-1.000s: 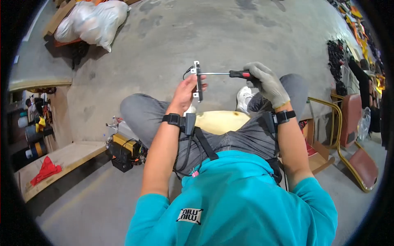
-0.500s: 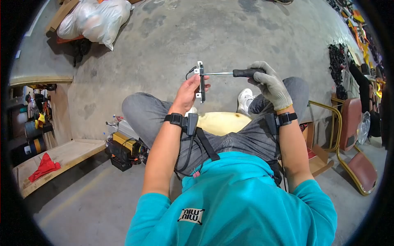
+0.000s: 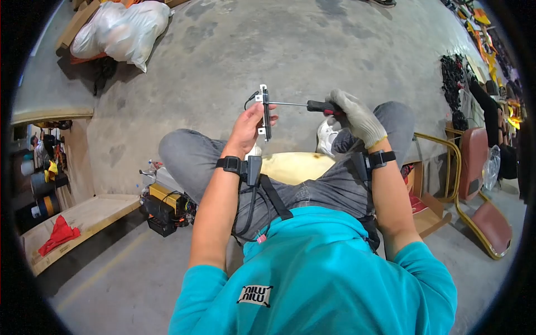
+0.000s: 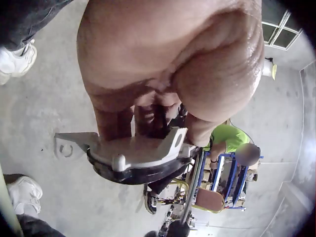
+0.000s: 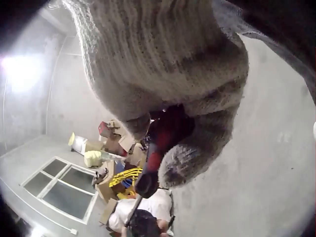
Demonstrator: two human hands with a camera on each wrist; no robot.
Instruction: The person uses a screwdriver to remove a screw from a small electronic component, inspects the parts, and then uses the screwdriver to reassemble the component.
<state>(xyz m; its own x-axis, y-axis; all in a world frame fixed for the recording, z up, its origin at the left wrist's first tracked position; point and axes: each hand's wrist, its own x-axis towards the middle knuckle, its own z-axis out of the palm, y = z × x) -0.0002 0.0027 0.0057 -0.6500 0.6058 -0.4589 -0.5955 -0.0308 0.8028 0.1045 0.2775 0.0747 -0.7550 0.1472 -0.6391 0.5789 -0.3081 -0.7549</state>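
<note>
My bare left hand grips a narrow black and silver device upright between thumb and fingers. Pale mounting tabs stick out from its side, and a short black cable loops from its upper end. In the left wrist view the device shows a pale metal face with a black edge. My right hand, in a knitted grey glove, holds a screwdriver by its black and red handle. The shaft runs level to the left, its tip at the upper part of the device. In the right wrist view gloved fingers curl round the handle.
A pale yellow seat-like block lies between my legs. To the right stand a brown chair and an open cardboard box. A yellow and black machine sits at left, near a wooden board with a red cloth.
The gloved fingers have loosened, then closed round the handle again, and the handle has turned so its red part shows once more. The left hand keeps its hold on the device.
</note>
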